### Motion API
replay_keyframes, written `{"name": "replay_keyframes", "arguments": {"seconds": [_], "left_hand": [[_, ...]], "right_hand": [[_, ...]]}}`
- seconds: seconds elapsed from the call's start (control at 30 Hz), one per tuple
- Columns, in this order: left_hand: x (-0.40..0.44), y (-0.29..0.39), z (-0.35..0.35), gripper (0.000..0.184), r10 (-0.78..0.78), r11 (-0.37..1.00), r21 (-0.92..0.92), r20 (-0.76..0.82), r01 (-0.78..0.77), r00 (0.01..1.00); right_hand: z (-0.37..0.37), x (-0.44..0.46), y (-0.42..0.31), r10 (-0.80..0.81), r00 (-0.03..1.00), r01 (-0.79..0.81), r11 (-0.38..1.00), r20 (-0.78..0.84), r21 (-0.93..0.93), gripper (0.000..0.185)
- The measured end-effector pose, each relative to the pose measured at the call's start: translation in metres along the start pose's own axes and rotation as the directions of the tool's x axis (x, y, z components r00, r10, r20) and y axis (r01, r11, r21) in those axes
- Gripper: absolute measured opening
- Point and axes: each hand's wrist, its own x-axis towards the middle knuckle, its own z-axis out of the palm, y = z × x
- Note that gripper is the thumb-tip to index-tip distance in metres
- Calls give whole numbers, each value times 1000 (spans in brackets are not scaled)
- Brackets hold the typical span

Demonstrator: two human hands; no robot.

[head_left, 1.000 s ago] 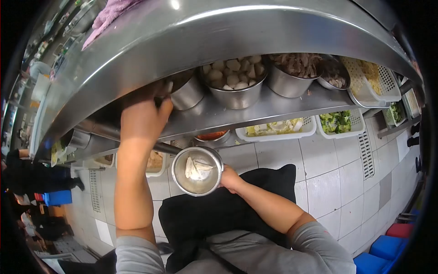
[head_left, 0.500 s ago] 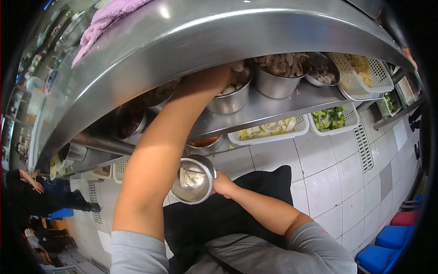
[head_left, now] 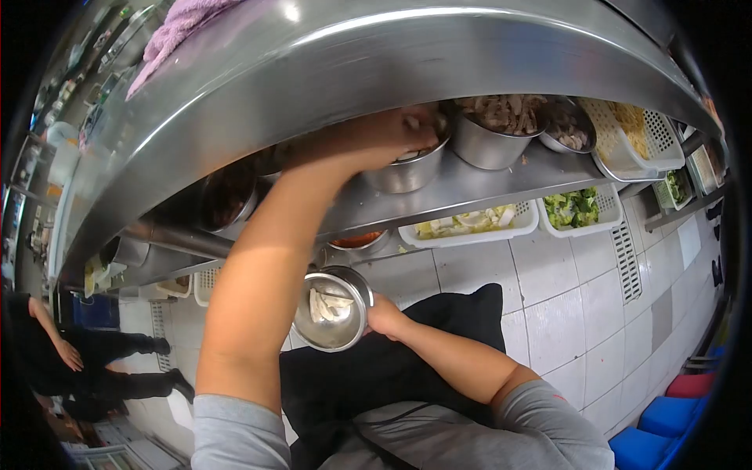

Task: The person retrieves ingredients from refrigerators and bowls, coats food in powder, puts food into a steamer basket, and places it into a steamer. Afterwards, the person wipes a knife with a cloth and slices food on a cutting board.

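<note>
My right hand (head_left: 384,316) grips a round metal bowl (head_left: 333,337) by its right side, in front of the black apron. Pale strips of food (head_left: 327,304) lie in that bowl, and a second metal rim (head_left: 351,276) shows just behind it. Under the steel overhang, my left hand (head_left: 401,135) is at the mouth of a steel pot (head_left: 403,175) of pale food pieces. Its fingers are curled; a pale bit shows by them, but what they hold is not clear.
Beside that pot stand a pot of shredded meat (head_left: 493,149), a smaller metal bowl (head_left: 565,131) and a noodle basket (head_left: 658,145). Below are white baskets of cut cabbage (head_left: 462,223) and green vegetables (head_left: 572,208). Another person (head_left: 66,352) stands at left. Blue stools (head_left: 674,415) are at lower right.
My left hand has drawn back slightly from the pot's inside, so its curled fingers now show at the rim. The bowl in my right hand stays put. The person at left has shifted.
</note>
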Motion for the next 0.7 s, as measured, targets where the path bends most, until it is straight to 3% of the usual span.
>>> {"name": "replay_keyframes", "arguments": {"seconds": [0.03,0.07,0.13,0.17,0.23,0.27,0.33,0.4,0.43,0.5,0.57,0.67,0.7], "left_hand": [[-2,4,5,28,162,957,241,29,-165,986],[1,2,9,28,153,959,239,19,-153,988],[7,-4,11,30,303,863,397,86,-312,949],[5,-3,11,30,283,868,407,61,-282,957],[-10,3,6,30,91,977,202,-124,-65,988],[-22,-3,5,30,67,978,205,-141,-38,988],[-51,-17,8,28,324,945,197,-495,-260,806],[-101,-26,5,27,294,954,199,-482,-223,825],[-127,-31,2,26,280,957,202,-467,-207,839],[-171,-57,6,26,83,996,63,-255,-69,963],[-202,-91,30,26,-108,993,32,-57,110,992],[-243,-145,73,26,-227,972,46,-50,229,973],[-258,-159,79,28,-227,972,33,-128,233,966]], "right_hand": [[0,-1,-1,11,1000,-10,1000,7,-7,37],[0,-2,-3,21,1000,-21,1000,18,-17,38],[2,-5,-5,36,999,-36,999,-1,14,36],[5,-4,-7,44,999,-42,997,-28,61,33],[6,-1,-4,54,998,-52,996,-25,69,33],[6,1,0,63,997,-57,993,-51,102,32],[8,1,0,64,995,-58,996,-72,74,33],[4,5,3,42,999,-40,993,-14,110,34],[3,5,-1,71,997,-70,997,-21,21,34],[-1,12,10,77,997,-77,997,-23,26,31],[2,14,8,94,995,-92,995,-44,36,28],[6,22,8,108,994,-108,994,-24,-15,32],[5,24,10,127,992,-127,991,-7,-30,32]]}}
